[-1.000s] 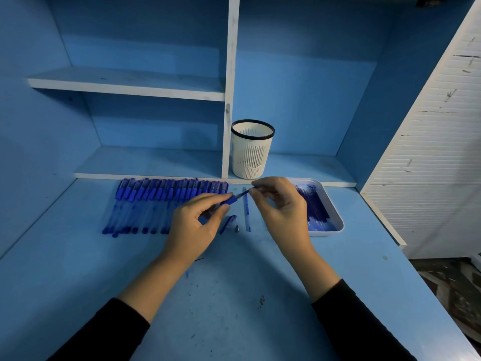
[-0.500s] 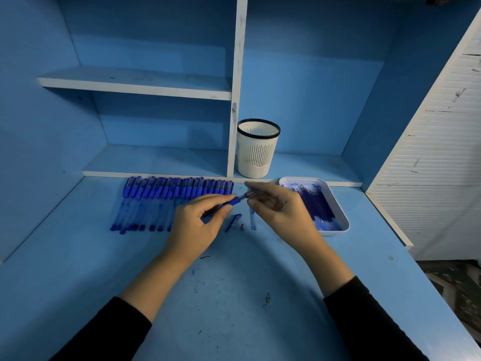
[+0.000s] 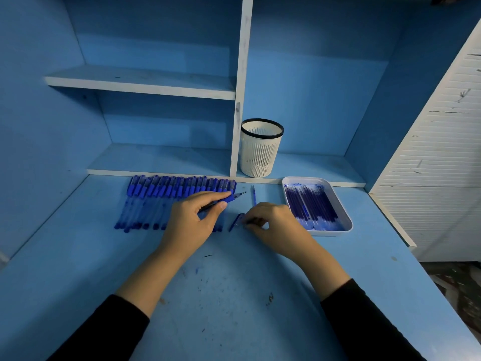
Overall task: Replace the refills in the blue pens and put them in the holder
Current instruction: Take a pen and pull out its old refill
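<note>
My left hand (image 3: pixel 194 221) grips a blue pen (image 3: pixel 230 198) by its barrel, the refill tip pointing right and away from me. My right hand (image 3: pixel 273 225) is down on the desk with its fingertips pinching a small dark part beside the blue pen cap (image 3: pixel 235 222). A loose refill (image 3: pixel 253 195) lies just beyond that hand. Several blue pens (image 3: pixel 169 194) lie in a row at the desk's back. The white mesh holder (image 3: pixel 261 148) stands on the low shelf, with no pens visible in it.
A white tray (image 3: pixel 346 217) with several blue refills sits right of my right hand. A white shelf divider (image 3: pixel 238 126) rises beside the holder. A white slatted panel (image 3: pixel 442 157) borders the desk's right side. The blue desk (image 3: pixel 234 295) carries ink marks.
My right hand left the pen's tip and dropped to the desk by the cap. My left hand kept hold of the pen.
</note>
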`<state>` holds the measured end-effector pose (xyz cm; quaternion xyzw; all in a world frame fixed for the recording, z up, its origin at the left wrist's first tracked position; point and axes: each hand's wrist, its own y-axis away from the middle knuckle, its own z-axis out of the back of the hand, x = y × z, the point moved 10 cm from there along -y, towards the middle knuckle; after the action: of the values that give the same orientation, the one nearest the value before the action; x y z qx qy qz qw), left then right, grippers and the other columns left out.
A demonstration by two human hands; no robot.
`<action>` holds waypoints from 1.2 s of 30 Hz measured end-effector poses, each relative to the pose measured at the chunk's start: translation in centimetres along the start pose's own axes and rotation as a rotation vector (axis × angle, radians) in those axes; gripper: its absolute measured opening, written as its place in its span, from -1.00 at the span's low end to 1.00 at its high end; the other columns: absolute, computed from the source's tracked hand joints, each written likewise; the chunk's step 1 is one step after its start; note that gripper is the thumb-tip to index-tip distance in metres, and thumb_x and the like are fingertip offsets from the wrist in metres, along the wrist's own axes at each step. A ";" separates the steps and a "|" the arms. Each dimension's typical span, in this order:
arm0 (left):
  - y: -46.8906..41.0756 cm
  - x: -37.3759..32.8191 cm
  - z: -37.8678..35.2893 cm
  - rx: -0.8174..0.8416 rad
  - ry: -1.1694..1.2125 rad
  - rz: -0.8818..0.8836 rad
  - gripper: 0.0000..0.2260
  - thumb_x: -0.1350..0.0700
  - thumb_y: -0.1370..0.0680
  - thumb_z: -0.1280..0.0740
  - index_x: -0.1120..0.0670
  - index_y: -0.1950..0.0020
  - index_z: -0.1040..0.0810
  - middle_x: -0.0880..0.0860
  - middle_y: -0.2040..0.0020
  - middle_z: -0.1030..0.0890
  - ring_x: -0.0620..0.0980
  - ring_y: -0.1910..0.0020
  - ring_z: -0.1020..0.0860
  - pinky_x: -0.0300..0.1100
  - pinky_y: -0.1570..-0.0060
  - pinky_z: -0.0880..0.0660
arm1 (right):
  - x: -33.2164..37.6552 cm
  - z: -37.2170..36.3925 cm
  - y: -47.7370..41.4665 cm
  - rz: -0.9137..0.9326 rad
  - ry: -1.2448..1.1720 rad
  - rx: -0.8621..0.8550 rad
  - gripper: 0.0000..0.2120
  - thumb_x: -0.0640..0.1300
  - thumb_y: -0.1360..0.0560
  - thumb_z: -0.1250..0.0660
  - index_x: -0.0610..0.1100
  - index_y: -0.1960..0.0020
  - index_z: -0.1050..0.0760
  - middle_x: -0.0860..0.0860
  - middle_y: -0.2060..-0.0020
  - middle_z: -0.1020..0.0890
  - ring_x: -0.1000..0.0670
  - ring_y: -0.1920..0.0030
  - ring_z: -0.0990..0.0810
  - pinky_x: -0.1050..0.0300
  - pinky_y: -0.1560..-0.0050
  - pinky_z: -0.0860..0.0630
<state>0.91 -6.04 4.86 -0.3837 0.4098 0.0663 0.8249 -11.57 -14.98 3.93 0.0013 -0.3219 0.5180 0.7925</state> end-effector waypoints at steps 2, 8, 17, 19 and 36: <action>0.0 0.0 -0.1 0.008 -0.004 0.000 -0.79 0.22 -0.53 -0.42 0.09 -0.16 -0.67 -0.10 -0.07 -0.67 -0.25 -0.09 -0.60 -0.35 -0.12 -0.51 | -0.6 0.9 -0.1 -0.063 -0.076 -0.065 -0.88 -0.32 -0.45 -0.38 -0.16 0.07 -0.64 0.04 0.22 -0.64 0.11 0.24 -0.57 0.30 0.11 -0.49; 0.1 0.0 -0.3 0.020 -0.016 -0.007 -0.79 0.22 -0.52 -0.43 0.08 -0.14 -0.67 -0.16 -0.04 -0.66 -0.27 -0.06 -0.60 -0.38 -0.10 -0.51 | -2.0 4.1 0.2 -0.187 -0.563 -0.372 -0.92 -0.36 -0.48 -0.38 -0.23 0.08 -0.58 0.02 0.24 -0.65 0.18 0.24 -0.59 0.38 0.13 -0.47; 0.3 -0.8 -0.8 0.047 -0.046 -0.063 -0.77 0.27 -0.49 -0.45 0.07 -0.11 -0.68 -0.25 0.00 -0.62 -0.31 -0.03 -0.60 -0.45 -0.08 -0.47 | -1.6 2.4 0.0 -0.147 -0.538 -0.253 -0.88 -0.37 -0.46 -0.39 -0.21 0.05 -0.60 -0.03 0.17 -0.68 0.07 0.14 -0.66 0.31 0.03 -0.53; 0.3 -0.9 -0.9 0.056 -0.055 -0.078 -0.78 0.27 -0.49 -0.45 0.08 -0.11 -0.68 -0.22 -0.01 -0.63 -0.31 -0.03 -0.60 -0.44 -0.08 -0.47 | -1.6 2.4 -0.1 -0.142 -0.478 -0.242 -0.91 -0.31 -0.47 -0.41 -0.17 0.06 -0.61 0.00 0.20 -0.68 0.11 0.19 -0.64 0.36 0.08 -0.51; 0.4 -1.0 -1.1 0.083 -0.037 -0.102 -0.80 0.22 -0.51 -0.44 0.08 -0.12 -0.68 -0.11 -0.03 -0.68 -0.23 -0.04 -0.62 -0.34 -0.07 -0.53 | -1.7 1.9 0.0 -0.162 -0.499 -0.156 -0.88 -0.28 -0.48 -0.41 -0.16 -0.01 -0.58 -0.03 0.13 -0.67 0.10 0.12 -0.64 0.33 0.04 -0.53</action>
<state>-0.65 -6.34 4.97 -0.3684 0.3770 0.0142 0.8497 -12.96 -17.03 4.63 0.0933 -0.5450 0.4100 0.7254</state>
